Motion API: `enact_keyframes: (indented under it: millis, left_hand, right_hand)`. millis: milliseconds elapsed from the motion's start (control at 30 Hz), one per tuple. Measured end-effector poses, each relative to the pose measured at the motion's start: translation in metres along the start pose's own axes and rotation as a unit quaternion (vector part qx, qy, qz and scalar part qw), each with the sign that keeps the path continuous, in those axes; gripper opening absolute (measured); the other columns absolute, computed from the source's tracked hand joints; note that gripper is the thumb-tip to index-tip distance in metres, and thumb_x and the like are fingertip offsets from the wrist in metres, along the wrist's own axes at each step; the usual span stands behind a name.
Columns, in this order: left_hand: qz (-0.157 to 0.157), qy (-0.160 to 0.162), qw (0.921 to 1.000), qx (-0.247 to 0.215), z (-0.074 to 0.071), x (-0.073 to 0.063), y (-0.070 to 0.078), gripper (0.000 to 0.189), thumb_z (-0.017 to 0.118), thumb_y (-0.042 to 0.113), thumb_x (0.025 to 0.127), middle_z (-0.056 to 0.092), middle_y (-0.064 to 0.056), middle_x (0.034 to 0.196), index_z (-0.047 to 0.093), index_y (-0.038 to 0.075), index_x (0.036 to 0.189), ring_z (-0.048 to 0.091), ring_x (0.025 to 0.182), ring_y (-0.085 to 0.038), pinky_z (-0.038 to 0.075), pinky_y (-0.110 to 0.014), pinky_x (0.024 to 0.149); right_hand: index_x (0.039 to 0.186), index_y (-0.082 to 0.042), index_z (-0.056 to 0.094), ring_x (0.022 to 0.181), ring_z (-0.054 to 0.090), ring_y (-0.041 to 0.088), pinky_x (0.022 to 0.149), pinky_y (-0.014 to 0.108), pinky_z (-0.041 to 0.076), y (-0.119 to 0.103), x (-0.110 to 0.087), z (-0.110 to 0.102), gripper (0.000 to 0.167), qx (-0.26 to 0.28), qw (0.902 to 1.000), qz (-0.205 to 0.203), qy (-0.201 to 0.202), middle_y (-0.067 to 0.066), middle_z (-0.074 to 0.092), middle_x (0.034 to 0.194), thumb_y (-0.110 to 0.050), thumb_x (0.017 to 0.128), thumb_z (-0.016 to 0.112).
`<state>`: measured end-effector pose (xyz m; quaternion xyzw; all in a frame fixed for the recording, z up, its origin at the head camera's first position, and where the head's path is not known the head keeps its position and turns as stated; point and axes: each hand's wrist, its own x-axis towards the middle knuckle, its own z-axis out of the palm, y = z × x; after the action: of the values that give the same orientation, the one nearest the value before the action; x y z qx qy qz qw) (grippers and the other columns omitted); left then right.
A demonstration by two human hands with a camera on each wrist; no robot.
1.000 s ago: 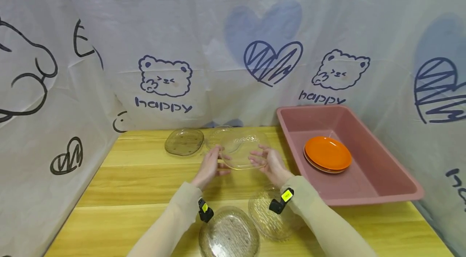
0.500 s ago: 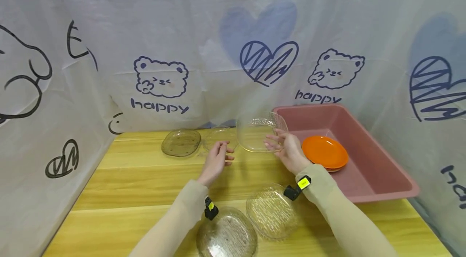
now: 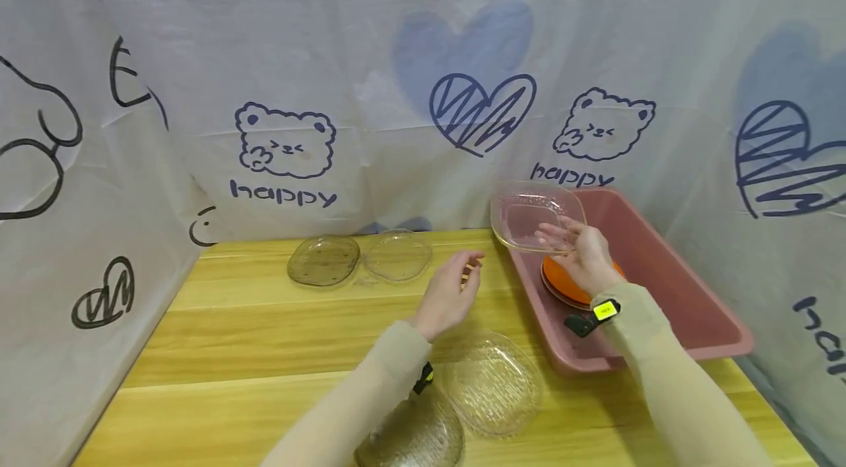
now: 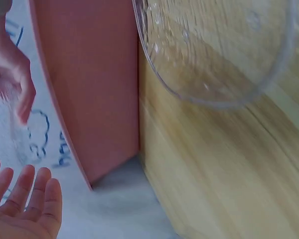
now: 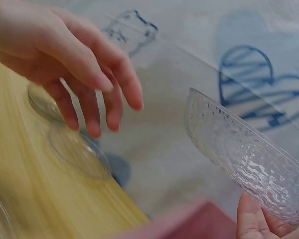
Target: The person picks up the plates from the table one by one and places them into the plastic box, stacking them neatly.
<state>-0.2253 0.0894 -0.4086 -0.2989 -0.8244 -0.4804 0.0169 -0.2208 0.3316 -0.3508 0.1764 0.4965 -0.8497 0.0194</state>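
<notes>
And the clear dish (image 3: 522, 217) is held, tilted, by the right hand (image 3: 584, 258) above the pink bin's (image 3: 667, 265) far left corner! Nothing is held by the loose-fingered left hand (image 3: 451, 297). Probably light, stiff, slippery: best gripped by its rim.

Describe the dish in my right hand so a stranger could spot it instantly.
Find the pink tub on the right of the table. By its far left corner, your right hand holds a clear dish with pebbled sides. It's held up; the other see-through dishes lie on the wood.
</notes>
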Motion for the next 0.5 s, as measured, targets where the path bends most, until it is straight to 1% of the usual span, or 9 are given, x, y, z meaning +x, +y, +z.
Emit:
enact_keyframes:
  millis: [100,200,233,267,300,333,367,467,500]
  left_hand:
    - [0.030,-0.024,0.9978,0.054,0.011,0.002,0.010,0.038,0.044,0.014,0.105,0.063,-0.012,0.134,0.053,0.005,0.141,0.063,0.122,-0.026,0.052,-0.040,0.108]
    - [0.053,-0.055,0.9913,0.107,0.021,0.002,0.017,0.040,0.044,0.016,0.106,0.059,-0.007,0.142,0.051,0.010,0.144,0.058,0.131,-0.022,0.046,-0.037,0.115]
    - [0.064,-0.064,0.9881,0.124,0.025,0.003,0.018,0.040,0.043,0.017,0.106,0.058,-0.006,0.144,0.051,0.011,0.145,0.057,0.133,-0.021,0.045,-0.036,0.117]
    - [0.075,-0.074,0.9848,0.138,0.028,0.003,0.020,0.040,0.044,0.018,0.106,0.057,-0.005,0.145,0.050,0.011,0.146,0.055,0.135,-0.021,0.043,-0.035,0.118]
    - [0.085,-0.082,0.9809,0.154,0.031,0.003,0.021,0.041,0.044,0.018,0.107,0.056,-0.004,0.147,0.049,0.012,0.147,0.054,0.136,-0.019,0.042,-0.033,0.119]
    - [0.097,-0.089,0.9767,0.169,0.034,0.004,0.022,0.041,0.044,0.019,0.107,0.054,-0.003,0.149,0.049,0.013,0.147,0.052,0.138,-0.018,0.040,-0.032,0.121]
    - [0.109,-0.095,0.9724,0.183,0.036,0.004,0.023,0.041,0.045,0.020,0.107,0.054,-0.003,0.150,0.049,0.013,0.147,0.051,0.140,-0.018,0.038,-0.031,0.122]
    - [0.136,-0.108,0.9597,0.221,0.043,0.005,0.025,0.041,0.045,0.021,0.107,0.051,-0.002,0.153,0.050,0.015,0.147,0.048,0.143,-0.017,0.034,-0.030,0.124]
    - [0.146,-0.111,0.9552,0.232,0.045,0.005,0.025,0.041,0.045,0.021,0.107,0.051,-0.001,0.153,0.051,0.016,0.147,0.047,0.144,-0.017,0.034,-0.030,0.124]
  right_hand:
    - [0.163,-0.023,0.014,0.155,0.028,0.027,0.130,0.038,0.022,-0.004,0.003,-0.015,0.053,0.009,1.0000,0.001,-0.002,0.004,0.025,0.168,-0.024,0.111,0.018]
    - [0.163,-0.024,0.012,0.157,0.023,0.027,0.131,0.038,0.020,-0.005,0.008,-0.030,0.053,0.021,0.9998,0.004,-0.007,0.003,0.022,0.169,-0.024,0.111,0.019]
    - [0.163,-0.025,0.011,0.157,0.022,0.027,0.130,0.038,0.021,-0.005,0.009,-0.034,0.053,0.025,0.9996,0.004,-0.009,0.004,0.024,0.168,-0.024,0.111,0.019]
    - [0.163,-0.025,0.010,0.158,0.021,0.026,0.130,0.037,0.020,-0.005,0.010,-0.039,0.053,0.026,0.9996,0.005,-0.012,0.005,0.033,0.165,-0.025,0.111,0.019]
    - [0.163,-0.025,0.009,0.158,0.020,0.026,0.130,0.037,0.020,-0.005,0.012,-0.043,0.054,0.027,0.9995,0.005,-0.014,0.005,0.035,0.163,-0.025,0.111,0.019]
    - [0.164,-0.025,0.008,0.155,0.028,0.027,0.130,0.037,0.020,-0.005,0.014,-0.048,0.054,0.029,0.9994,0.004,-0.015,0.007,0.046,0.155,-0.024,0.111,0.019]
    - [0.164,-0.024,0.007,0.155,0.028,0.026,0.130,0.037,0.020,-0.004,0.015,-0.052,0.054,0.034,0.9993,0.005,-0.016,0.006,0.051,0.149,-0.024,0.111,0.018]
    - [0.164,-0.025,0.006,0.156,0.027,0.025,0.131,0.036,0.017,-0.003,0.020,-0.064,0.054,0.039,0.9992,0.009,-0.009,0.009,0.046,0.156,-0.025,0.111,0.016]
    - [0.164,-0.025,0.005,0.156,0.027,0.025,0.131,0.036,0.016,-0.003,0.022,-0.068,0.054,0.043,0.9990,0.010,-0.004,0.009,0.035,0.164,-0.025,0.111,0.016]
